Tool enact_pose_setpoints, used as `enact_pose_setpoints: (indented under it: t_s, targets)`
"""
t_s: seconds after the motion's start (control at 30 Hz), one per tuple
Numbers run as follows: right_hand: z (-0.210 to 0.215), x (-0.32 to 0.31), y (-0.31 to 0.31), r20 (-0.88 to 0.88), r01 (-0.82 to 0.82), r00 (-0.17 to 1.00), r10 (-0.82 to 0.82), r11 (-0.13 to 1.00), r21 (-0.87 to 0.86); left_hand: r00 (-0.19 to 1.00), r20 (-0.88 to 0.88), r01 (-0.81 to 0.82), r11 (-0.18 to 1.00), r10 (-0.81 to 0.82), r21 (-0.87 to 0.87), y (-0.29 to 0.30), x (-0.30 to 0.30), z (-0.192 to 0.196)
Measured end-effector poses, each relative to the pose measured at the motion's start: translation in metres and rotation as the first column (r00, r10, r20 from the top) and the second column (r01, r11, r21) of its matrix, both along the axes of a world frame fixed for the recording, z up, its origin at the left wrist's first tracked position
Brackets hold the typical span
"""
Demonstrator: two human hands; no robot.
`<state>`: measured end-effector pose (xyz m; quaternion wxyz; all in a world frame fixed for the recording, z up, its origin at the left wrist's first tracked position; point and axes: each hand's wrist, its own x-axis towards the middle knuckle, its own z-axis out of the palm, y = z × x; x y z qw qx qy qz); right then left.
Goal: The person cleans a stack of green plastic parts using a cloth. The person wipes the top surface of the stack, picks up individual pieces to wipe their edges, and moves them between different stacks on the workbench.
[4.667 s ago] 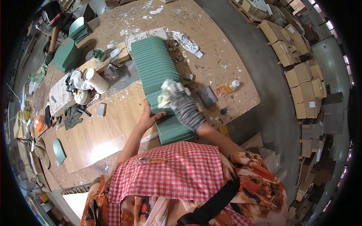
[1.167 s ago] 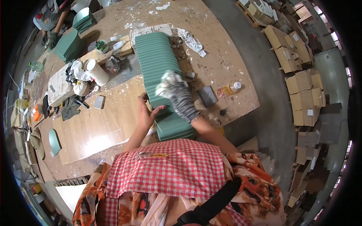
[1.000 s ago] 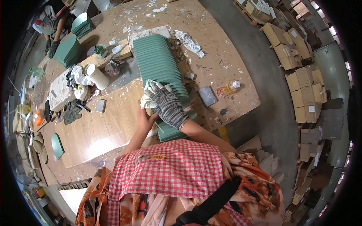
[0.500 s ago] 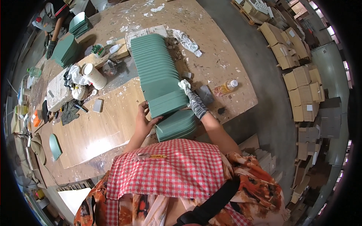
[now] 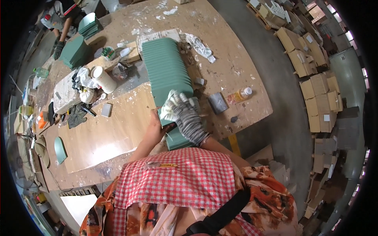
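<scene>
Head view showed the gloved right hand pressing a rag flat on the green ribbed panel mid-bench, bare left hand gripping its near-left edge; a hard stroke risked sliding the panel off the bench edge.

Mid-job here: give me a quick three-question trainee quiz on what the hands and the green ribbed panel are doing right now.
1. True or false: the right hand wears a striped knit glove and lies on the green ribbed panel.
2. Multiple choice: the bare left hand rests at the panel's A) far end, B) left edge near the person, C) right edge by the small bottle.
3. Fill in: the panel lies on a wooden ____.

Key: 1 true; 2 B; 3 workbench.
</scene>
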<state>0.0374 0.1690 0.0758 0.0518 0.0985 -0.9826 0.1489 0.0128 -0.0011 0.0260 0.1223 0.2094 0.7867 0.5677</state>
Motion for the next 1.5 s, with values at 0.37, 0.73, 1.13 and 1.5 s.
enact_pose_setpoints:
  t_s: [0.37,0.73,1.13,1.5]
  targets:
    - [0.03,0.037,0.017,0.183,0.09,0.971,0.153,0.476,-0.875,0.999,-0.027,0.03,0.995,-0.033,-0.096,-0.006,0.011,0.008]
    - [0.053,0.036,0.191,-0.129,0.326,0.721,-0.68,0.498,-0.804,0.96,0.139,0.239,0.97,-0.243,0.043,-0.03,-0.005,0.044]
    - [0.035,0.017,0.212,-0.34,0.406,0.7,-0.628,0.742,-0.534,0.943,0.095,0.328,0.939,-0.319,-0.106,-0.041,-0.017,0.049]
    - [0.0,0.01,0.238,-0.183,0.506,0.744,-0.643,0.72,-0.475,0.937,-0.349,-0.048,0.993,0.008,-0.106,-0.016,-0.056,0.059]
